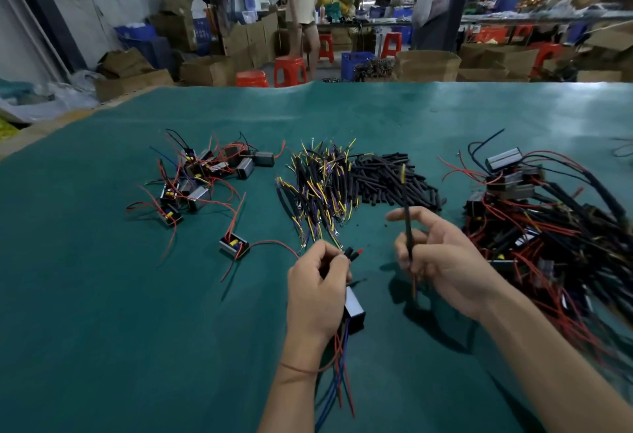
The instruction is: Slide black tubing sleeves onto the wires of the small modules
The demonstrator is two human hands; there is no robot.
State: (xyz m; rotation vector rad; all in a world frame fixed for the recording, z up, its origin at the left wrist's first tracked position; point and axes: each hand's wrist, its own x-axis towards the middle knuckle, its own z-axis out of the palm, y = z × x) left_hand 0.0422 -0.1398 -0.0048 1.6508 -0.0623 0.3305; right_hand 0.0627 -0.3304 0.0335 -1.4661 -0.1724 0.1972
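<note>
My left hand [317, 287] grips a small silver-black module [354, 311] and pinches its red wire tips with short black sleeves [352, 253]; red and blue wires hang below the wrist. To its right, my right hand [442, 258] pinches a long black-sleeved wire [407, 223] that stands nearly upright with a yellow tip. The two hands are apart. A heap of loose black tubing sleeves [394, 182] lies ahead on the green table [137, 330].
A pile of yellow and purple sleeved wires [318, 189] lies beside the sleeves. Bare modules with red wires [202, 179] sit at left, one lone module [234, 246] nearer. A big tangle of wired modules [548, 227] fills the right. Stools, boxes and a person stand beyond the table.
</note>
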